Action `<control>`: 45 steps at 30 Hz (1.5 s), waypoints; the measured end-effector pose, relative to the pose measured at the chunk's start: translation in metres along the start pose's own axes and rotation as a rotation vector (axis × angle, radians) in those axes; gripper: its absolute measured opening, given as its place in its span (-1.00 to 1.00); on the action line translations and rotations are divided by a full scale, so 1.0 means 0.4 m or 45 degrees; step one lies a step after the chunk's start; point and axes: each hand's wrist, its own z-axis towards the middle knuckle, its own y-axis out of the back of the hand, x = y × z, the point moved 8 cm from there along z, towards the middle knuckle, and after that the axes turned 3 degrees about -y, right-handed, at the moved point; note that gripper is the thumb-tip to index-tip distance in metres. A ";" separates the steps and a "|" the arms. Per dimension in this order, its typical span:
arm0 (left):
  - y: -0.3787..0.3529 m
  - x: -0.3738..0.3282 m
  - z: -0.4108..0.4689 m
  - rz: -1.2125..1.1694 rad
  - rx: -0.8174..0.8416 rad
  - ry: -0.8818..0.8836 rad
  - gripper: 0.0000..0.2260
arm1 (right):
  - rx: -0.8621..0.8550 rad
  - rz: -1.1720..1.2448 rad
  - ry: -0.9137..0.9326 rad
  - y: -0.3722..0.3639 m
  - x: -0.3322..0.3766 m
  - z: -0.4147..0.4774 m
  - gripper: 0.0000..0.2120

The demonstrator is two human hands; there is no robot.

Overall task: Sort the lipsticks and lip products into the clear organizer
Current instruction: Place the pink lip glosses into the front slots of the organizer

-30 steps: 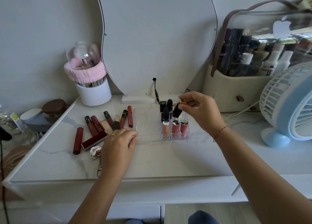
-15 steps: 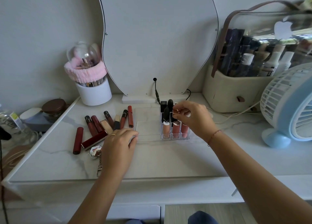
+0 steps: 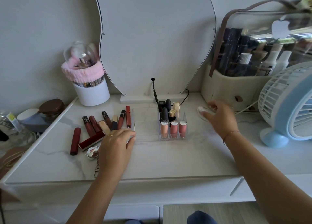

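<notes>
The see-through plastic organizer [image 3: 145, 122] holds pink lip gloss tubes [image 3: 173, 129] and black lipsticks [image 3: 164, 113]. Dark red lipstick tubes [image 3: 92, 126] lie loose at its 9 o'clock, beside the left hand [image 3: 116, 144]. At its 2 o'clock the right hand [image 3: 219, 117] touches a small white thing [image 3: 201, 109].

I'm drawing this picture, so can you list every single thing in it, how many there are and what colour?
table: one, white marbled, under everything
clear organizer: one, see-through, middle
pink gloss tubes: three, pink, organizer's front row
lipsticks: about five, black, gold and cream, standing behind the tubes
loose lip products: nine, mostly red and brown, lying left of the organizer
keychain charm: one, silver, in front of those
cup: one, white with a pink headband, back left
jar: one, brown lid, far left
mirror: one, pale, at the back
clear bag: one, cream base, holding bottles, back right
fan: one, blue and white, right
small white thing: one, right of the organizer
left hand: rests at the organizer's left front corner
right hand: touches the small white thing
</notes>
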 end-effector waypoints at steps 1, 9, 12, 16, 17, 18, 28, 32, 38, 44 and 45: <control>0.000 0.000 -0.001 0.001 0.001 -0.001 -0.88 | 0.031 -0.049 -0.067 -0.014 -0.028 0.007 -0.65; -0.003 0.003 -0.002 0.002 0.012 0.017 -0.89 | 0.091 -0.130 -0.164 -0.043 -0.049 0.009 -0.76; -0.004 0.003 -0.001 0.006 0.011 0.011 -0.89 | 0.033 -0.048 -0.175 -0.022 -0.048 0.008 -0.79; -0.002 0.002 0.000 0.002 -0.003 -0.004 -0.88 | -0.112 0.128 0.034 0.034 0.029 -0.011 -0.84; -0.001 0.001 -0.001 0.002 -0.005 -0.008 -0.88 | -0.124 0.174 0.108 0.046 0.062 -0.022 -0.84; 0.000 -0.001 -0.001 0.002 -0.008 -0.014 -0.88 | -0.124 0.219 0.173 0.055 0.094 -0.034 -0.85; 0.002 -0.003 0.000 0.001 -0.005 0.001 -0.87 | 0.034 0.361 0.334 0.029 0.206 -0.083 -0.86; 0.002 -0.006 0.000 0.003 -0.007 -0.008 -0.87 | 0.019 0.413 0.340 0.028 0.217 -0.085 -0.87; 0.000 -0.002 0.000 -0.006 0.001 0.004 -0.87 | 0.125 0.324 0.332 -0.022 0.212 -0.089 -0.87; -0.005 0.003 -0.001 -0.016 0.000 -0.001 -0.91 | 0.167 0.289 0.293 -0.048 0.198 -0.102 -0.91; -0.006 0.004 0.000 -0.021 0.001 -0.005 -0.92 | 0.158 0.294 0.280 -0.047 0.195 -0.102 -0.92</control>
